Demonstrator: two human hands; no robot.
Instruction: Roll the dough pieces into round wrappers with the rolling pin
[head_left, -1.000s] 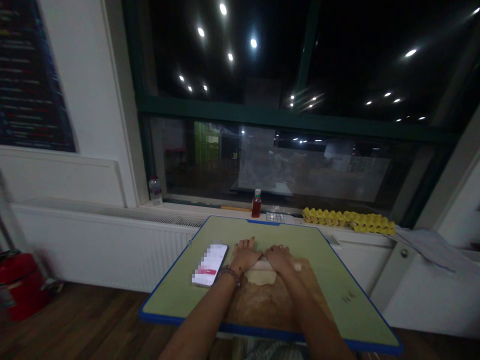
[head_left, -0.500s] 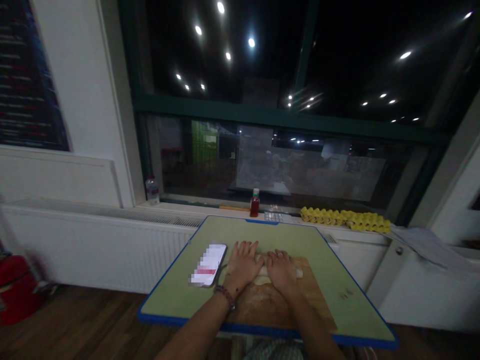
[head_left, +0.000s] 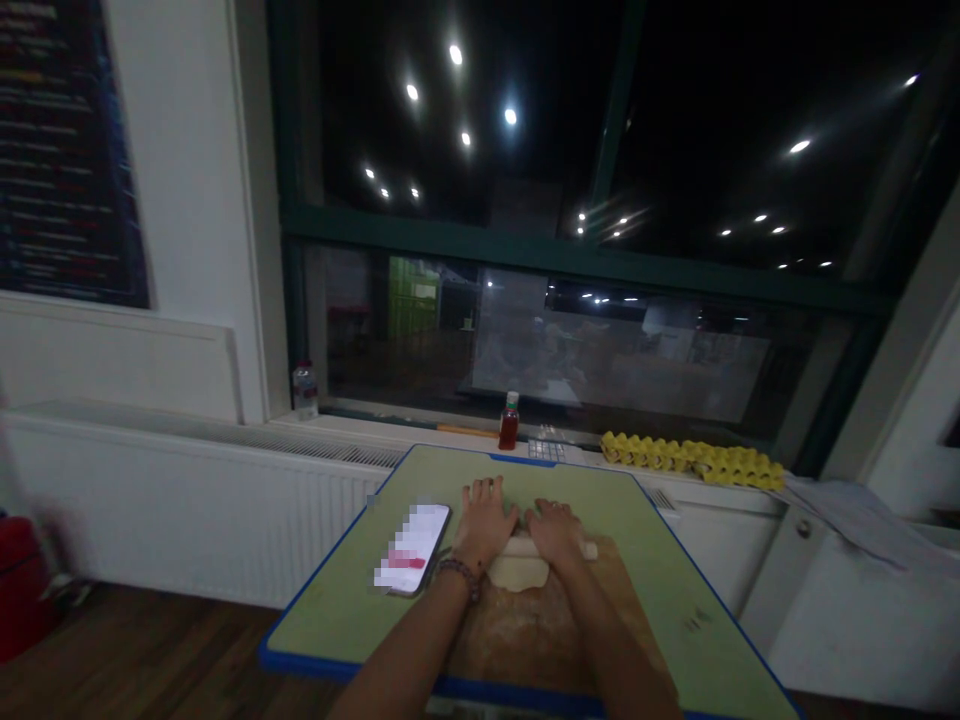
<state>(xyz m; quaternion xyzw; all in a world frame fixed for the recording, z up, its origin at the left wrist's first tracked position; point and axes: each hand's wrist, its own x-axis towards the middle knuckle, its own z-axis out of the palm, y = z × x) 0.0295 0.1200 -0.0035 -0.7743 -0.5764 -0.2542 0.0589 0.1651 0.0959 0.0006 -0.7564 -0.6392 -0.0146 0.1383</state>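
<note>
A pale rolling pin (head_left: pixel 519 546) lies crosswise on a wooden board (head_left: pixel 540 640), with a flat sheet of dough (head_left: pixel 519 573) under it and spreading toward me. My left hand (head_left: pixel 485 522) rests palm down over the pin's left part, fingers stretched forward past it; a beaded bracelet circles that wrist. On the right part, my right hand (head_left: pixel 555 528) also presses from above, its fingers extended and a little bent. The pin's right end sticks out beyond that hand. Its left end is hidden, as is the dough beneath my hands.
A phone (head_left: pixel 415 550) with a lit, blurred screen lies left of the board on the blue-edged green table (head_left: pixel 322 610). Along the windowsill stand a bottle of red liquid (head_left: pixel 508 422), a clear bottle (head_left: pixel 305 390) and yellow egg cartons (head_left: pixel 690 460). A radiator (head_left: pixel 187 510) borders the table's left side.
Both hands have pushed forward with the rolling pin, toward the table's far edge. More of the dough now shows on my side of the pin. The view has tilted slightly upward.
</note>
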